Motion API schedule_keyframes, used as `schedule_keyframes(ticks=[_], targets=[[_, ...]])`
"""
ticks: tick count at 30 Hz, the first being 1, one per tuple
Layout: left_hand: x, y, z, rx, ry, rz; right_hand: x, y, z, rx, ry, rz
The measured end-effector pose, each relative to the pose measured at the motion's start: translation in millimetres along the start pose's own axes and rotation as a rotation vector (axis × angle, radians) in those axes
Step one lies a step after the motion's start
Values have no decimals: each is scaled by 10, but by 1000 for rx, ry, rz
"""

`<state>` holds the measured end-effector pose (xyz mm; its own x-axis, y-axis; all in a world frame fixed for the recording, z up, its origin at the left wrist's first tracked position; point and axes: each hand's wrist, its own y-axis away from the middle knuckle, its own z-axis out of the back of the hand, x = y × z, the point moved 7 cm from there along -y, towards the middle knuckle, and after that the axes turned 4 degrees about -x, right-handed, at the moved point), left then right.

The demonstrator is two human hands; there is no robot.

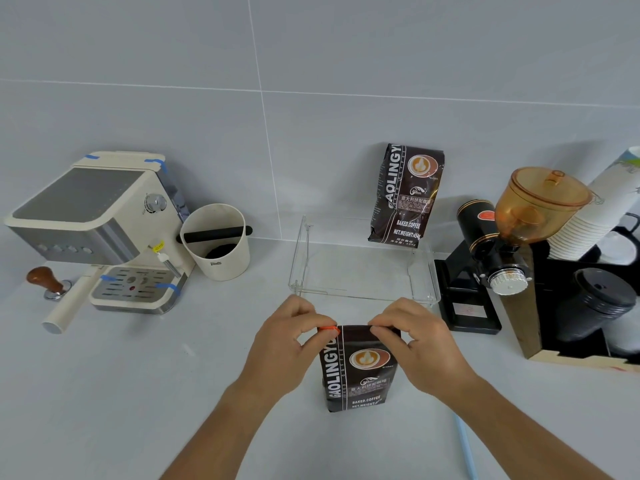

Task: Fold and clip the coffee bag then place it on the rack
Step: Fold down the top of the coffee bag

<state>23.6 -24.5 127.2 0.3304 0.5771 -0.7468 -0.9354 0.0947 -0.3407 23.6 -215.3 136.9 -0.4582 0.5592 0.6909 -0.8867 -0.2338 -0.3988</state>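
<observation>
Coffee bag [360, 370] stands upright on the grey tabletop [173, 393], front centre, label facing the person. Its top edge is folded over flat.

Left hand [282, 344]: grip pressed together, thumb and fingers pinching an orange clip [328, 328] at the left end of the folded top. Whether the clip already bites onto the fold cannot be told; only a short orange edge shows past the fingertips.

Right hand [420, 344]: grip pinched on the right end of the fold, holding it down against the bag.

Just behind the hands: clear acrylic rack [363, 271], its near rim close to the knuckles but apart from them. A second coffee bag [405, 195] of the same print stands on the rack's back right part, leaning against the tiled wall [311, 64].

Left side of tabletop: cream espresso machine [100, 230] with blue tape at its corners, a wooden-handled tamper [48, 280] beside its portafilter handle, and a white knock box [216, 242] with a black bar across it, just right of the machine.

Right side: black grinder [491, 258] with an amber hopper, touching or nearly touching the rack's right wall. Beyond it, a stack of paper cups [588, 216] and a stack of black lids [601, 299] in a black holder.
</observation>
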Motion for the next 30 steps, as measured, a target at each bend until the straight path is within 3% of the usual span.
schedule_keyframes(ticks=[2,8,14,20,25,28,30], targets=[[-11,-21,-13,55,42,-5,-4,7,-4,26,-11,-12],[109,-37,-85,133,230,212,-125,62,-63,55,-202,-329],[214,14,-190,113,436,374,-247,35,-180,-47,-509,-666],[212,83,-223,205,211,311,-391,48,-282,17,-584,-857],[158,68,-244,250,9,170,-366,32,-283,300,-456,-792],[141,77,-265,284,-40,96,-322,24,-237,495,-174,-561],[94,78,-297,319,-74,26,-260,7,-229,543,40,-373]])
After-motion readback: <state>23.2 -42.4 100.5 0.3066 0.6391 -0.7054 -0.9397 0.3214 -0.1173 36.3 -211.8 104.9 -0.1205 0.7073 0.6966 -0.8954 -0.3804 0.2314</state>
